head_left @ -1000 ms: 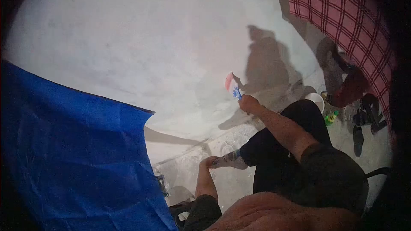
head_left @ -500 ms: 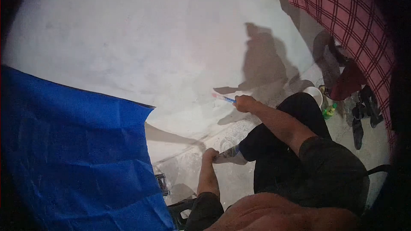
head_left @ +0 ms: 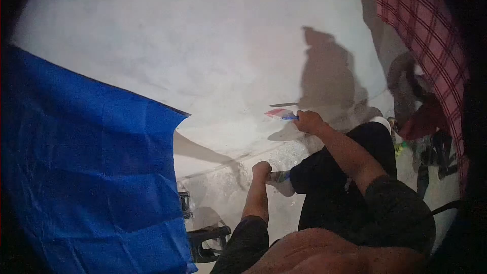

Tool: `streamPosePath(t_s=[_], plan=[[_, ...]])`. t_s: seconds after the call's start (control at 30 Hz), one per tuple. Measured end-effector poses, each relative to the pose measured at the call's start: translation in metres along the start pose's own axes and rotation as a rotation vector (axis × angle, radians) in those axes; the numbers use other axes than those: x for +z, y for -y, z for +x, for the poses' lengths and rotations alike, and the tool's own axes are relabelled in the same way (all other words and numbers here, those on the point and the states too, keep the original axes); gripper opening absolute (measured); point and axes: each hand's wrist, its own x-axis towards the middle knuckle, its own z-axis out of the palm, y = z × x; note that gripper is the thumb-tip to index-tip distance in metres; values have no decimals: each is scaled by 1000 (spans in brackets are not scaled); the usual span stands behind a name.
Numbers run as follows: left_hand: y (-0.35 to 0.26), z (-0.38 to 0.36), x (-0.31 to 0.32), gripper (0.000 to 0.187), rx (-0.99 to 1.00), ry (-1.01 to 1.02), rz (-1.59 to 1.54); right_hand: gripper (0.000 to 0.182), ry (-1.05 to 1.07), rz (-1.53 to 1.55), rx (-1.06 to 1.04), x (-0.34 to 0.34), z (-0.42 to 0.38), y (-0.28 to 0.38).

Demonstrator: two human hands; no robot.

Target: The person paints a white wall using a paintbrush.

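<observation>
My right hand (head_left: 309, 122) is closed round the blue end of a small flat object (head_left: 282, 114) with a red and white wider part; its exact kind does not show. It is held out toward the white wall, where a thin dark shadow falls just above it. My left hand (head_left: 262, 169) is closed at the toe end of my grey-socked foot (head_left: 282, 185), with its fingers mostly hidden. My legs in black trousers (head_left: 324, 208) are bent, with the foot drawn up near the wall's base.
A blue sheet (head_left: 101, 172) hangs at left, beside a black plastic stool-like object (head_left: 210, 243). The white wall (head_left: 203, 35) carries my shadow. At right are a pink checked cloth (head_left: 423, 25), a white container (head_left: 381, 122) and dark items on the floor.
The view has shifted. The object in my right hand has turned, showing a wider red and white face, while its shadow has become thinner. My left hand stays at the foot.
</observation>
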Motion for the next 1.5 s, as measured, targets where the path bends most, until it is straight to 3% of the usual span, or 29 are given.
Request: streamPosePath(t_s=[0.17, 0.3, 0.53, 0.57, 0.63, 0.7, 0.8, 0.9, 0.93, 0.97, 1.03, 1.07, 1.1, 1.17, 1.2, 1.3, 1.33, 1.43, 1.5], plan=[[-8, 19, -2, 29, 35, 6, -42, 43, -100, -16, -34, 13, 16, -9], [-18, 23, -6, 29, 84, -28, -30, 44, -3, -10, -22, 8, 18, -5], [-13, 31, 14, 25, -11, -43, -43, 46, 127, -129, -61, 16, 28, -2], [-2, 63, 40, 26, -123, 175, -114, 46, 114, -131, -74, 15, 29, -5], [11, 78, 58, 26, -238, 377, -188, 50, 167, -124, -102, 15, 32, -10], [23, 75, 55, 30, -14, 534, -150, 51, 171, -76, -74, 21, 33, -14], [28, 49, 40, 30, -51, 494, -247, 52, 280, -170, -36, 13, 22, -10], [32, 53, 52, 30, -99, 446, -162, 51, 247, -253, -118, 15, 25, -26], [24, 6, 19, 33, 133, 343, 17, 51, 233, -251, -119, 13, 24, -30], [22, 7, 16, 33, 132, 331, 24, 53, 194, -241, -127, 13, 23, -36], [30, 24, 32, 32, 20, 507, -120, 55, 139, -229, -134, 16, 30, -52], [46, 26, 55, 30, 68, 281, -294, 56, 102, -198, -176, 23, 39, -64], [49, 43, 69, 30, 71, 268, -286, 56, 65, -168, -220, 24, 43, -69], [45, 77, 75, 30, -203, 616, -321, 56, 40, -95, -189, 9, 33, -62], [49, 59, 60, 32, -66, 672, -346, 56, 29, -25, -160, 2, 28, -59], [48, 65, 61, 35, -172, 643, -332, 53, 27, 28, -192, -17, 15, -51], [33, 24, 33, 39, -68, 411, -161, 53, 18, 33, -195, -21, 11, -49], [28, 27, 31, 43, -191, 428, -151, 51, -3, 18, -204, -19, 5, -48], [21, 18, 22, 41, -140, 391, -35, 50, 36, -134, -207, -2, 19, -57]])
